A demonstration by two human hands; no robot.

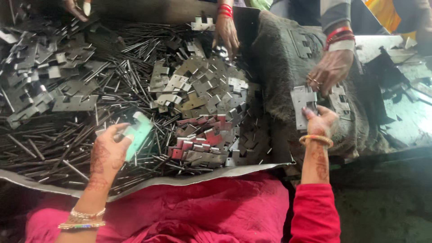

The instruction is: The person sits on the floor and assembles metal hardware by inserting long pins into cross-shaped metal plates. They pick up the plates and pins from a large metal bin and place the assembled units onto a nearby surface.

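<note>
From my view, the work surface is a dark metal sheet [189,179] whose near edge curls up pale and bent across the lower part of the frame. A grey, coarse cloth [279,58] is draped over a raised hump at the sheet's right edge. Beyond it, at the far right, I see a worn, pale surface [405,112] catching bright daylight, with dark scraps lying on it. The lower right corner is dim, grimy floor [387,202]. Light comes in from the upper right; the left stays shadowed.
</note>
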